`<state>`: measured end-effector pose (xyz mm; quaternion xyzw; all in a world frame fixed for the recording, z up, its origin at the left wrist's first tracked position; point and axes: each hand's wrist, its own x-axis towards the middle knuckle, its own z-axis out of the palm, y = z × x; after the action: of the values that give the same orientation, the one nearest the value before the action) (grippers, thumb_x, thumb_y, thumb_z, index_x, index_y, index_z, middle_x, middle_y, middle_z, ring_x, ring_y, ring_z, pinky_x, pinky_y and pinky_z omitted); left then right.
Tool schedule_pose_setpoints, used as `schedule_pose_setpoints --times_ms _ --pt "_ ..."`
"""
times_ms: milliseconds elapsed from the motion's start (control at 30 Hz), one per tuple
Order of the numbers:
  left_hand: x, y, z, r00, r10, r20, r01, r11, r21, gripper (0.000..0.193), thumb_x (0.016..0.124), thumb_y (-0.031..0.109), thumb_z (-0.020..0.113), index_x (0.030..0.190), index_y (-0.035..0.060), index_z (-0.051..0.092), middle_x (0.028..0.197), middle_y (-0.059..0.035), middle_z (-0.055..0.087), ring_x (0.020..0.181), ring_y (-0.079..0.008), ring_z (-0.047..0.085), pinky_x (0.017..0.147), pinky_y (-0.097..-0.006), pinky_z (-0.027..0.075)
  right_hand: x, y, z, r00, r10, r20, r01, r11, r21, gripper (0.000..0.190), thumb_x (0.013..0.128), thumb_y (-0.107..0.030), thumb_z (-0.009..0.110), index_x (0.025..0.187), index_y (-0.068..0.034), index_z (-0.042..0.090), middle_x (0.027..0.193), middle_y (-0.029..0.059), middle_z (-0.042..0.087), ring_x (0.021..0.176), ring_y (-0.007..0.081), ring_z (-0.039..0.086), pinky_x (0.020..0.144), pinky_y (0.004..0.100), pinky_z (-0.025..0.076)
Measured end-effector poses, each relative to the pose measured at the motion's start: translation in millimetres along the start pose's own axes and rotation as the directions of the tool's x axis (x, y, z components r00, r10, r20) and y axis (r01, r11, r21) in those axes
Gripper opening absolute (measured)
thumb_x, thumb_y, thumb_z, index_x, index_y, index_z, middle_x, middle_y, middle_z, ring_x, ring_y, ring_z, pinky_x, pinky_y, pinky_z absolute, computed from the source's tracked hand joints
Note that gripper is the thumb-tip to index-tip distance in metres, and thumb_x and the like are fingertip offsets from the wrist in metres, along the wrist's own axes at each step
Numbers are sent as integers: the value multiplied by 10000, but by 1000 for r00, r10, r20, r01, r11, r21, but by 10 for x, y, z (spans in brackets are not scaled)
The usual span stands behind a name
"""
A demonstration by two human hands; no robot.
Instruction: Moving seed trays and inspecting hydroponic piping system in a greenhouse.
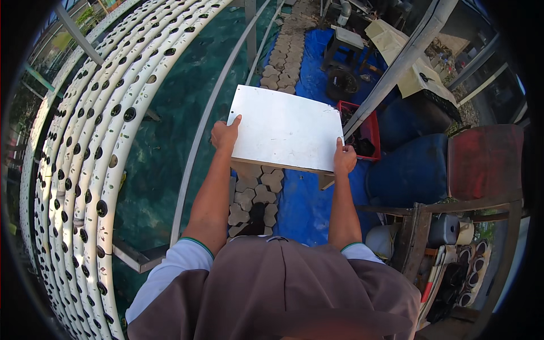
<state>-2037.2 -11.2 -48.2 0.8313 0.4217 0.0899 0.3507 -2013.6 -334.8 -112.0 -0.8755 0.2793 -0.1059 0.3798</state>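
Held out in front of my body is a small table or stool with a white rectangular top. Its top bears scuffs and small dark holes near the corners, and a wooden leg shows under the near right corner. My left hand grips the left edge, thumb on the white surface. On the opposite edge, near the front corner, my right hand grips with its thumb up. The fingers under the board are partly hidden. Below it runs a path of grey paving blocks, where one dark shoe shows.
Rows of white hydroponic pipes with round holes curve along the left, behind a metal rail. At right stand a slanting post, a red crate, blue barrels and a wooden rack. Blue tarpaulin covers the ground beside the path.
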Motion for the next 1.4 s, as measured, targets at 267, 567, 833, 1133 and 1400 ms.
schedule_pose_setpoints --times_ms 267,567,833,1133,1400 --pt "1121 733 195 999 44 11 -44 999 -10 620 625 533 667 944 7 592 942 -159 606 906 -301 571 768 -400 439 645 -887 574 998 19 -64 -19 1000 -5 481 724 -511 565 699 -32 606 760 165 620 751 346 584 674 425 442" --pt "2311 1633 813 996 93 -19 -94 991 -92 628 630 518 665 917 -36 592 902 -183 610 873 -291 585 754 -372 442 1815 -1636 1456 992 -2 -123 5 1000 25 488 727 -506 567 698 -22 619 764 176 623 752 341 592 678 419 449" --pt "3526 2656 1363 998 51 -26 -50 999 6 626 640 533 650 942 -12 592 937 -169 606 901 -297 577 780 -378 437 3045 -2576 2185 998 49 -46 -50 999 -12 478 721 -500 579 696 -24 619 761 167 624 742 341 594 671 423 451" --pt "4767 3813 2152 993 103 64 -100 994 -39 588 646 520 653 901 -7 600 924 -185 606 891 -315 576 759 -401 445 4381 -3328 2746 989 71 -132 -74 997 -20 475 735 -496 562 711 -26 626 758 165 623 743 338 594 662 416 450" --pt "5811 4999 2987 967 188 170 -185 982 -32 598 653 525 644 925 -5 598 941 -176 605 895 -308 576 770 -390 443 5434 -3798 3359 944 199 -262 -203 979 12 464 733 -480 571 702 -20 625 718 171 619 715 338 596 650 416 450"
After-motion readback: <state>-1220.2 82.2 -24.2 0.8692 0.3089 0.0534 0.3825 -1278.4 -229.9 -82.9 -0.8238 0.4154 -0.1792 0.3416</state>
